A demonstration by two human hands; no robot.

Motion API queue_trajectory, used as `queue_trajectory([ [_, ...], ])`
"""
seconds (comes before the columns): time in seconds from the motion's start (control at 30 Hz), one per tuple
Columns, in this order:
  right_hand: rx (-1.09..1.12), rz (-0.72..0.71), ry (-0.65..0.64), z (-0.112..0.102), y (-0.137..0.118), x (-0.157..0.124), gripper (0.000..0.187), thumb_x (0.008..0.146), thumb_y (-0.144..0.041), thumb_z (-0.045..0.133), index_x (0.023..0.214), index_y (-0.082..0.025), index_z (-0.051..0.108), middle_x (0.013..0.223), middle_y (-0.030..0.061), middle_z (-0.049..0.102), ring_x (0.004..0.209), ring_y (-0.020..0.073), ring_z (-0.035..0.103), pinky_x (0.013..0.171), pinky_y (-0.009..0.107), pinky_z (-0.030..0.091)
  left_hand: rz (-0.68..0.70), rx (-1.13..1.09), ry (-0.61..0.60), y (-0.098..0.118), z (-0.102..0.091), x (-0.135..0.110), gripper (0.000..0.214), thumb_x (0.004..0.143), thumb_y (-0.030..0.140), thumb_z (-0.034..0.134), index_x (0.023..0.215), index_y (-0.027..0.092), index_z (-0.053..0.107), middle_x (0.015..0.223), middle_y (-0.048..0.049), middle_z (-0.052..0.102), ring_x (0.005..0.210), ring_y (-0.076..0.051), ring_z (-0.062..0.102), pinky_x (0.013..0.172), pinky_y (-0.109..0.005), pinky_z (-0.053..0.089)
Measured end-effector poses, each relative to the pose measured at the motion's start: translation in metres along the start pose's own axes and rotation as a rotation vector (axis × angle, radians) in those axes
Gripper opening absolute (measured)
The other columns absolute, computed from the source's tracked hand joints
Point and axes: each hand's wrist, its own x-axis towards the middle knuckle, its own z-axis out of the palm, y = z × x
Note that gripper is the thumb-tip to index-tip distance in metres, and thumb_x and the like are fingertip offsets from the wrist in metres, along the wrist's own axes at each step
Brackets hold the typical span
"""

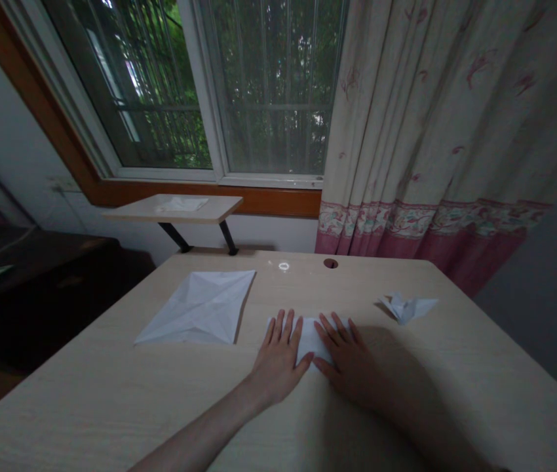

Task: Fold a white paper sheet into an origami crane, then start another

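Note:
A folded white sheet of paper [312,342] lies flat on the desk in front of me, partly covered by both hands. My left hand [282,354] rests on its left side, palm down with the fingers spread. On its right side lies my right hand [346,357], also flat with fingers apart. The two thumbs come close together near the paper's lower edge. To the left is a larger creased white sheet [200,308], spread out on the desk. A folded white paper bird [406,308] stands to the right of my right hand.
The pale wooden desk [126,406] has a round cable hole [330,263] near its back edge. At the back left, a small raised shelf [219,208] carries white paper [183,204]. Behind are a window [278,98] and a floral curtain [406,131].

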Motion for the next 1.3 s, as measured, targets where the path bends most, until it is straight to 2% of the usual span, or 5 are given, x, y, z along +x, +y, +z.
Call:
queue_trajectory([
  [0.2, -0.021, 0.040, 0.064, 0.005, -0.002, -0.004, 0.062, 0.101, -0.052, 0.049, 0.156, -0.027, 0.039, 0.160, 0.0122, 0.041, 0.150, 0.0390, 0.030, 0.117, 0.066, 0.031, -0.049, -0.003, 0.051, -0.001, 0.007, -0.003, 0.073, 0.098, 0.066, 0.042, 0.157, 0.023, 0.037, 0.166, -0.0141, 0.027, 0.154, -0.042, 0.016, 0.120, -0.063, 0.025],
  [0.53, 0.014, -0.004, 0.052, 0.001, 0.007, -0.004, 0.065, 0.100, -0.052, 0.051, 0.157, -0.024, 0.037, 0.160, 0.0137, 0.041, 0.150, 0.0366, 0.032, 0.117, 0.060, 0.036, -0.040, -0.028, -0.040, -0.002, -0.014, 0.000, 0.073, 0.098, 0.068, 0.040, 0.158, 0.026, 0.035, 0.167, -0.0143, 0.024, 0.153, -0.040, 0.021, 0.121, -0.059, 0.028],
  [0.87, 0.018, 0.029, -0.119, -0.004, 0.017, 0.001, 0.069, 0.101, -0.060, 0.043, 0.159, -0.024, 0.032, 0.164, 0.0128, 0.030, 0.152, 0.0391, 0.021, 0.120, 0.064, 0.027, -0.024, -0.042, -0.090, -0.008, -0.017, 0.010, 0.067, 0.102, 0.064, 0.038, 0.158, 0.027, 0.036, 0.168, -0.0125, 0.020, 0.155, -0.036, 0.017, 0.122, -0.056, 0.027],
  [1.1, -0.053, 0.139, -0.131, -0.001, 0.022, 0.003, 0.076, 0.094, -0.072, 0.047, 0.158, -0.032, 0.033, 0.165, 0.0143, 0.025, 0.151, 0.0476, 0.019, 0.115, 0.074, 0.020, -0.115, 0.090, -0.020, -0.006, -0.014, 0.010, 0.067, 0.099, 0.063, 0.046, 0.155, 0.027, 0.041, 0.164, -0.0133, 0.030, 0.152, -0.040, 0.025, 0.120, -0.056, 0.032],
  [1.3, -0.062, 0.079, -0.120, 0.003, 0.028, 0.001, 0.082, 0.094, -0.075, 0.043, 0.160, -0.028, 0.029, 0.165, 0.0160, 0.025, 0.152, 0.0450, 0.020, 0.117, 0.070, 0.021, -0.094, 0.157, 0.063, -0.008, -0.005, 0.009, 0.067, 0.098, 0.065, 0.046, 0.154, 0.030, 0.043, 0.161, -0.0130, 0.038, 0.148, -0.043, 0.033, 0.119, -0.062, 0.029],
])
